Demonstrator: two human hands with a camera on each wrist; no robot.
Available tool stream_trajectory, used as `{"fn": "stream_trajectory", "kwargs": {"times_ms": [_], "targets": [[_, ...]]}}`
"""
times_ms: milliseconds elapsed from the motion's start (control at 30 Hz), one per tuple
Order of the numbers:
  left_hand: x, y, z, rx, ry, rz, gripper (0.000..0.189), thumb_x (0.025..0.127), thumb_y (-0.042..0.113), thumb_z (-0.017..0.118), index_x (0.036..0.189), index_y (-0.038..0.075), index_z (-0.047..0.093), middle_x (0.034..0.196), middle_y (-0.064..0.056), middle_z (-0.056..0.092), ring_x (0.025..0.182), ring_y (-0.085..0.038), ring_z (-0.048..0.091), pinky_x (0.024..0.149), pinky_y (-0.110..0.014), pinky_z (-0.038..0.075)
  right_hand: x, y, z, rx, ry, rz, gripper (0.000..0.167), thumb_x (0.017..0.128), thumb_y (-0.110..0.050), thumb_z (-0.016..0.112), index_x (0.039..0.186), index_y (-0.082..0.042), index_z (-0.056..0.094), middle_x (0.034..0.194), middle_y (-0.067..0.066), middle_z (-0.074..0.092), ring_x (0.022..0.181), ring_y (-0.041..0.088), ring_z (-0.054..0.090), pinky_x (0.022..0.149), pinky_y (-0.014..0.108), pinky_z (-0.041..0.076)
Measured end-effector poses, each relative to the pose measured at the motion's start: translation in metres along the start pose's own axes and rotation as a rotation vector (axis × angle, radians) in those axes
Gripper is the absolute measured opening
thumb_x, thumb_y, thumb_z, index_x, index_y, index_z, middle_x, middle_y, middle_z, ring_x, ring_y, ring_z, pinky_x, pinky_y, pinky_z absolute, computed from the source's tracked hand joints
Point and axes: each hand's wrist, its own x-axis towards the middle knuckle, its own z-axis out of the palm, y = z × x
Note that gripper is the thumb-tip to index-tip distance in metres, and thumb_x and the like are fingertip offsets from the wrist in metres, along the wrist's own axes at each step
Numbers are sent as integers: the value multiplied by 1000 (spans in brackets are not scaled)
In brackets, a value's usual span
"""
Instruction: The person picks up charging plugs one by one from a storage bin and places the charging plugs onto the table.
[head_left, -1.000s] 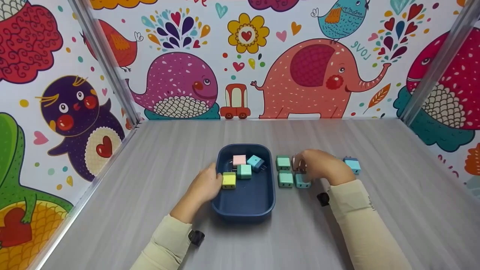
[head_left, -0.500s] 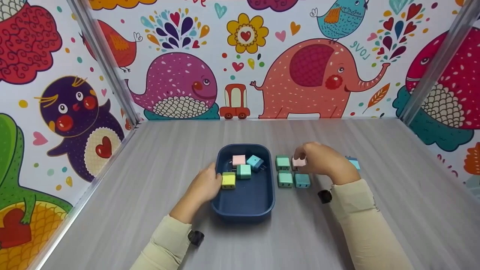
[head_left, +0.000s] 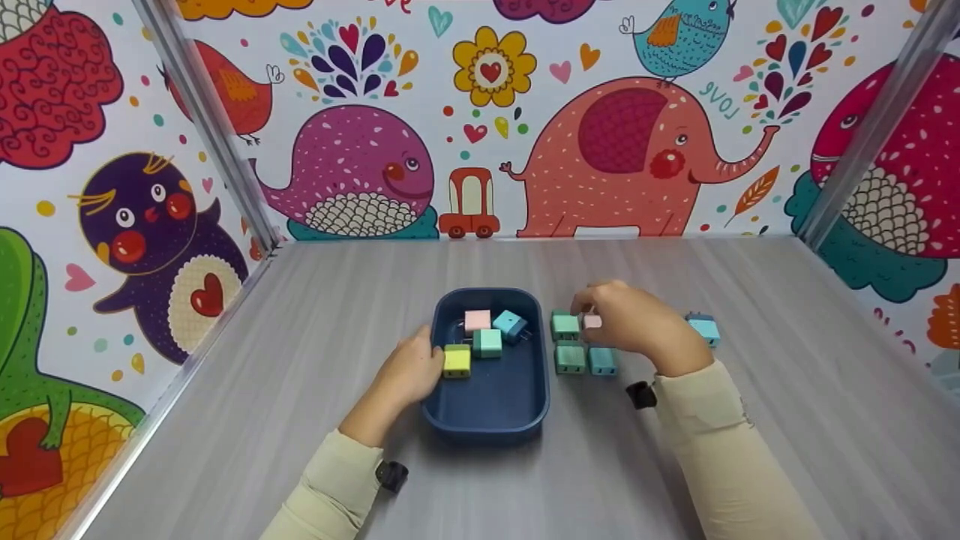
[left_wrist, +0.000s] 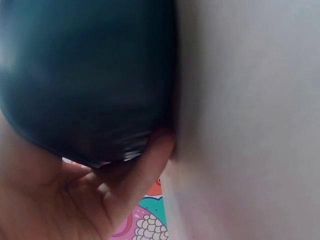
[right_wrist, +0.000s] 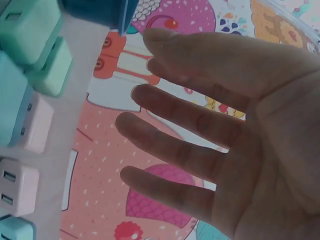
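My left hand (head_left: pixel 411 367) grips the left side of a dark blue plastic box (head_left: pixel 487 412); in the left wrist view its fingers reach along the wall of the box (left_wrist: pixel 95 75). Several plug chargers lie inside: a pink charger (head_left: pixel 478 321), a blue charger (head_left: pixel 511 325), a green charger (head_left: pixel 489 343) and a yellow charger (head_left: pixel 457 362). My right hand (head_left: pixel 637 322) hovers over the chargers right of the box, partly hiding a pink charger (head_left: pixel 592 322). The right wrist view shows its fingers spread, holding nothing, beside a pale pink charger (right_wrist: pixel 20 185).
Beside the box stand a green charger (head_left: pixel 565 325), a second green charger (head_left: pixel 570 358) and a teal charger (head_left: pixel 602 361). Farther right is a light blue charger (head_left: pixel 703 330). Printed cartoon panels (head_left: pixel 360 165) wall in the grey table (head_left: pixel 315 300) at the back and sides.
My right hand has shifted slightly left over the chargers, after lifting off the teal one and uncovering it. The left hand and the box have stayed in place.
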Motion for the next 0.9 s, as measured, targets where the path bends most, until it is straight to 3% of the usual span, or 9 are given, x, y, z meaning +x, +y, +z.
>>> {"fn": "stream_trajectory", "kwargs": {"times_ms": [500,900], "targets": [[0,0,-1,4,1,8,53,110,15,48,155,-13,42,150,-33,55,139,-44,56,113,-59,46,2,-48,14,-134,2,-70,40,87,-14,90,125,-9,79,120,12,73,106,26,72,94,46,61],[0,-1,-1,5,2,12,55,110,16,48,156,-14,41,153,-33,52,142,-46,53,116,-58,43,8,-67,24,-112,23,-185,41,90,-20,89,129,-13,77,120,8,72,103,20,71,92,40,62]]}}
